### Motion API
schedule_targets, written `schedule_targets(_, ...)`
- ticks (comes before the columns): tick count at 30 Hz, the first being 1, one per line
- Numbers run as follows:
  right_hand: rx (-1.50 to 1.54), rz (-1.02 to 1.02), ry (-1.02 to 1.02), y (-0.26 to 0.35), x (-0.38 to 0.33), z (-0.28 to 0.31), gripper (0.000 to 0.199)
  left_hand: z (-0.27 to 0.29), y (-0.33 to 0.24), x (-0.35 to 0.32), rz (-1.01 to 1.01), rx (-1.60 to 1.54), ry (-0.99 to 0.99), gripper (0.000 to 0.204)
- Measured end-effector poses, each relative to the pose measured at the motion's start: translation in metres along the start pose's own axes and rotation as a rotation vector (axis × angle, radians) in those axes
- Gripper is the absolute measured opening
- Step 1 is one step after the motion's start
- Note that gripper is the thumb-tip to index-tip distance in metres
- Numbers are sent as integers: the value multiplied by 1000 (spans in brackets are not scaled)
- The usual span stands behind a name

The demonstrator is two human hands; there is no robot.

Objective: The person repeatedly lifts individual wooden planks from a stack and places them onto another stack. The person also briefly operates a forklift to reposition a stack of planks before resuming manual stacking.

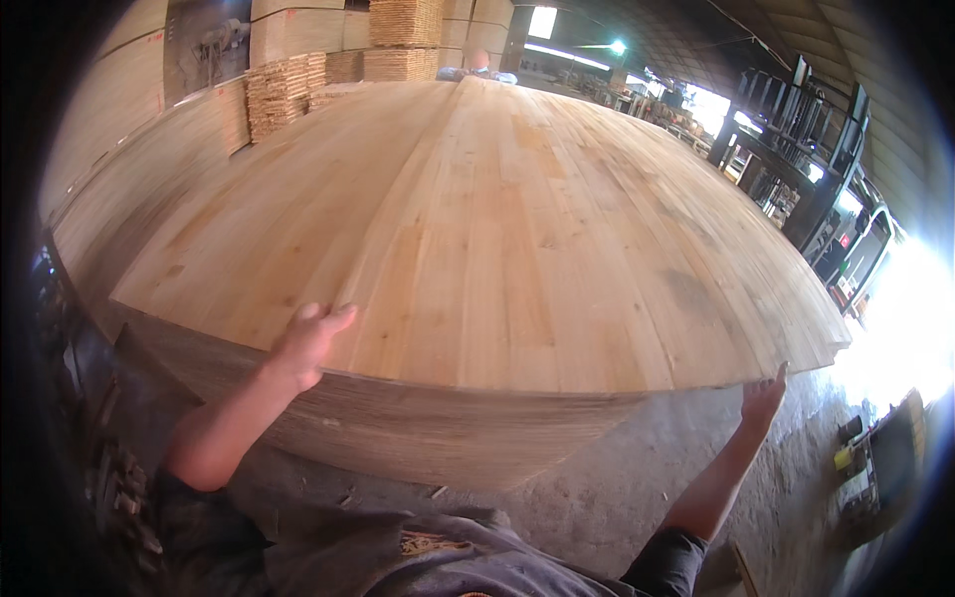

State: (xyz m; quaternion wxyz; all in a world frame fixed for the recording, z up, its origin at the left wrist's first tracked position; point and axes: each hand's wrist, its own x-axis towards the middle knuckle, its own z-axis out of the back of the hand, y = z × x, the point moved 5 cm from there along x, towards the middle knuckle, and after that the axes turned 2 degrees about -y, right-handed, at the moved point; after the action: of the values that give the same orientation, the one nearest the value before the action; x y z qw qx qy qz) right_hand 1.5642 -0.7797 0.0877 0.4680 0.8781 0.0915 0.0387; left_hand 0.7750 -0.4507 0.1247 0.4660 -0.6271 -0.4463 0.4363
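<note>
Right hand [764, 400] clamped on board [557, 259], left hand [306, 348] at its near edge, grip unclear; uneven support could tip the overhang beside the right hand.

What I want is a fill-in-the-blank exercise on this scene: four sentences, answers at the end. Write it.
1. The wide panel is made of ____.
2. The left hand and the right hand are both at the panel's ____ edge, on the wearer's side.
3. Another person shows beyond the panel's ____ edge.
4. The tall black machine stands on the ____ side of the picture.

Missing words: wood; near; far; right.
</note>
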Motion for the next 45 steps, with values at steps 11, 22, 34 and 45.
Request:
schedule_targets(11, -177, -60, 146, -85, -448, -54, 38, 488, -45, -46, -215, 674, -448, 31)
schedule_targets(22, 44, -90, 1, -119, -667, -85, 40, 792, -104, 33, -210, 1062, -779, 32)
schedule_targets(34, -436, 17, 163, -121, -523, -134, 40, 834, -92, 60, -417, 1079, -1035, 28)
schedule_targets(45, -1102, 395, 443, -142, -557, -284, 51, 883, -125, 156, -379, 1292, -1025, 50)
